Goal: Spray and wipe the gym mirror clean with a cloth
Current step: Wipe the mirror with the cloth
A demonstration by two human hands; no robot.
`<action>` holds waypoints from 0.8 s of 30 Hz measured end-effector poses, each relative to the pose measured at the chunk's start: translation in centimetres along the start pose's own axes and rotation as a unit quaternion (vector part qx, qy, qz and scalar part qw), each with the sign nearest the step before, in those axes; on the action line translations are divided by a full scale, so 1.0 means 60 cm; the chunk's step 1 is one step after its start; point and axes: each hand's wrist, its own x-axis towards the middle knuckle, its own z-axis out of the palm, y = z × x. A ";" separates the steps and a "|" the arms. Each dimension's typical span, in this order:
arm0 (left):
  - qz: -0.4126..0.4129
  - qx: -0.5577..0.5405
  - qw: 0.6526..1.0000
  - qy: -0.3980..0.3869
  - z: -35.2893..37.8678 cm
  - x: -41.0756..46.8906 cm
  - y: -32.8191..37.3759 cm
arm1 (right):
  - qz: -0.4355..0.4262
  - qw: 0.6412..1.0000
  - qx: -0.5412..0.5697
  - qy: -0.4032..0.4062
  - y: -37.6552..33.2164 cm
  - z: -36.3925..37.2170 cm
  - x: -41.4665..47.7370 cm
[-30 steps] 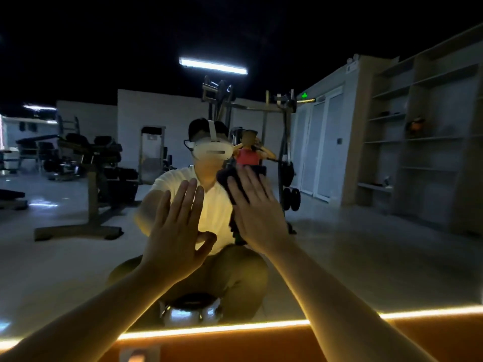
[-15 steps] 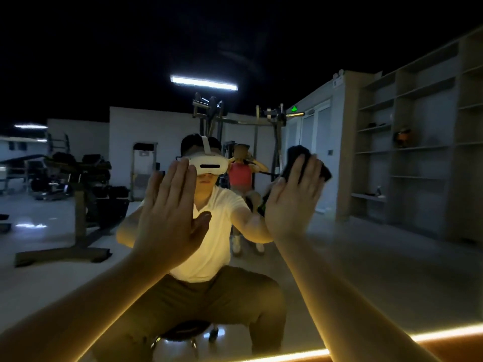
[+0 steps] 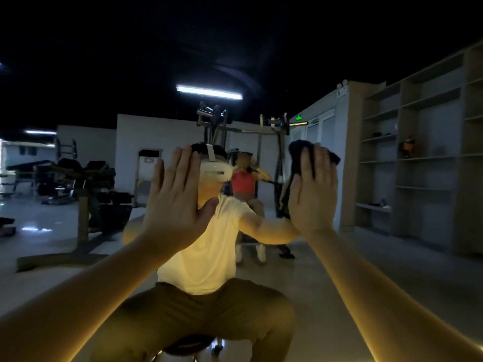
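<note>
The gym mirror (image 3: 392,270) fills the whole view and reflects the room and me seated on a stool. My right hand (image 3: 313,194) lies flat with straight fingers, pressing a dark cloth (image 3: 296,155) against the glass at right of centre; the cloth shows above and left of the fingers. My left hand (image 3: 175,202) is spread flat against the mirror at centre, holding nothing. No spray bottle is in view.
Reflected in the glass are weight machines (image 3: 78,178) at left, a person in a red top (image 3: 244,182) behind me, open shelving (image 3: 418,152) at right and a ceiling light (image 3: 209,92). A lit yellow strip (image 3: 376,343) runs along the mirror's bottom right.
My right hand has swept the cloth from the centre up and to the right across the glass. The view has tilted upward, so the lit strip has dropped low. The left hand stays flat.
</note>
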 end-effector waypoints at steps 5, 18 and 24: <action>0.010 0.015 1.000 0.000 -0.004 -0.002 -0.004 | 0.150 0.987 0.023 0.056 -0.080 0.009 0.063; -0.019 0.025 0.999 0.024 -0.003 0.073 0.031 | -0.130 0.991 -0.001 -0.006 -0.002 -0.009 0.102; -0.027 0.026 0.998 0.043 0.014 0.062 0.041 | 0.096 0.994 0.006 0.045 0.021 -0.010 0.153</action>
